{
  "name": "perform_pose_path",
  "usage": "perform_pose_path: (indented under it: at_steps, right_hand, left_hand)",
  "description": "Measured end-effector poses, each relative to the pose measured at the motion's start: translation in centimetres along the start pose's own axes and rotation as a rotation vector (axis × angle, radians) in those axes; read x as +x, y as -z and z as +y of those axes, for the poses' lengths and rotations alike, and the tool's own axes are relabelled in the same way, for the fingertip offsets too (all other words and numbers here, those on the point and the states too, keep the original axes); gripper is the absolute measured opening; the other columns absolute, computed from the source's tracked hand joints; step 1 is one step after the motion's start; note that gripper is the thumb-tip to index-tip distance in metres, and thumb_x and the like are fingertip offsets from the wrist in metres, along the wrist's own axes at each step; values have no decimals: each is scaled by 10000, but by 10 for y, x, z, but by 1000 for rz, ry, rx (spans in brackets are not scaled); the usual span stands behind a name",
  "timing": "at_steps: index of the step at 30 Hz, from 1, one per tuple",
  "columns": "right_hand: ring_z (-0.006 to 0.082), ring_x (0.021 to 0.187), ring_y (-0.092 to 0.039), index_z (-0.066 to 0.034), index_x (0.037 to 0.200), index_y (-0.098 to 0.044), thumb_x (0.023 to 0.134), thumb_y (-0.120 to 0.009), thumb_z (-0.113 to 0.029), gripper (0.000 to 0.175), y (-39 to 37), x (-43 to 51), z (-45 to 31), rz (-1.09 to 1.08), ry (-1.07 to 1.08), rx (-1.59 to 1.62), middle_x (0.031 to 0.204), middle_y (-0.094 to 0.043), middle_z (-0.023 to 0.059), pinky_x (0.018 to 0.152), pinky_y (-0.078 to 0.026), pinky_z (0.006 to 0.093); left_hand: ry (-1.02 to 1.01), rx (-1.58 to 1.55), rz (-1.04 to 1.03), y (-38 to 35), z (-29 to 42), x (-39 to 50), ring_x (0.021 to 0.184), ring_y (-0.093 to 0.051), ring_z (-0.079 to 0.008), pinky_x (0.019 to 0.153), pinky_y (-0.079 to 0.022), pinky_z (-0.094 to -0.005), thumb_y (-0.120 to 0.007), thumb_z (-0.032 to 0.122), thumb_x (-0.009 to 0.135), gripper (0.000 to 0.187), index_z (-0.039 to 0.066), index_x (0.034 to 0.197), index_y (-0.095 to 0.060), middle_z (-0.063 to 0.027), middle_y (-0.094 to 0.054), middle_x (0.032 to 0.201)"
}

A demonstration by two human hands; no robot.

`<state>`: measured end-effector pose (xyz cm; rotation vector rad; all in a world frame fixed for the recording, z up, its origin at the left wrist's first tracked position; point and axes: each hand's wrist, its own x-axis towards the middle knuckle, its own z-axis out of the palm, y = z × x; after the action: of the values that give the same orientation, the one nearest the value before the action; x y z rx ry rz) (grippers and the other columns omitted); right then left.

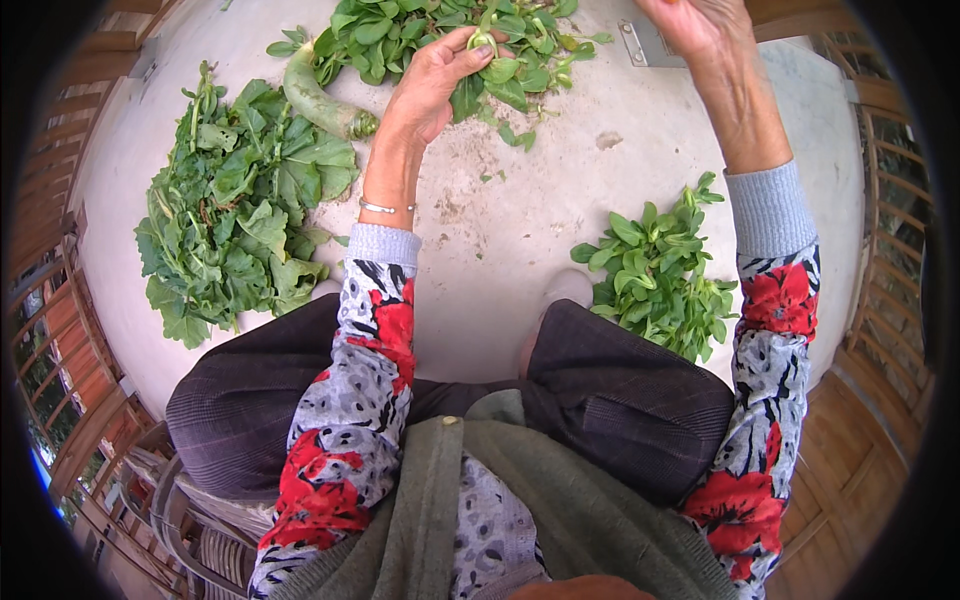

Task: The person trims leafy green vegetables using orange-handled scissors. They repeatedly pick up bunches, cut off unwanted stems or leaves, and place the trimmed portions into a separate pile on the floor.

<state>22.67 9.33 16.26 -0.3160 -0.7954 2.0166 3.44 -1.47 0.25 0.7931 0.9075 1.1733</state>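
My left hand (pixel 442 79) pinches the pale base of a leafy green plant (pixel 484 45) between thumb and fingers, its leaves hanging over the floor. Behind it lies a pile of the same spoon-leaved greens (pixel 375 34). Raised at the top right, my right hand (pixel 694 26) is cut off by the picture's edge, so its fingers are mostly hidden. A curved pale-green radish (pixel 322 97) lies left of my left wrist. Beside it spreads a heap of larger, lobed leaves (pixel 232 217). A smaller bunch of spoon-leaved greens (pixel 667 277) rests near my right knee.
Soil crumbs and leaf scraps (pixel 450 210) dot the pale floor (pixel 510 300). A metal hinge plate (pixel 634 43) is fixed near the top right. Wooden slatted railings (pixel 892 225) curve along both sides. At the lower left is a woven chair or basket (pixel 217 510), partly hidden.
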Motion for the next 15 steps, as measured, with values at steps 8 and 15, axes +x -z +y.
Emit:
perform_pose_path:
  at_steps: [8, 15]
  right_hand:
    - [106, 810, -648, -61, 1080, -601, 935, -671, -203, 215, 28, -30, 28, 281, -340, -769, 892, -662, 19, 699, -504, 235]
    - [119, 718, -549, -67, 976, -609, 905, -650, -182, 141, 27, -47, 63, 234, -450, -884, 811, -593, 23, 628, -438, 263]
  left_hand:
    - [-123, -82, 84, -5, 3, 4, 1063, -664, -193, 953, -543, -319, -528, 253, 1041, 383, -52, 1263, -596, -165, -677, 1192]
    - [-120, -168, 85, -10, 16, 0, 1105, -635, -220, 964, -541, -335, -456, 269, 1067, 419, -60, 1309, -549, -179, -645, 1246]
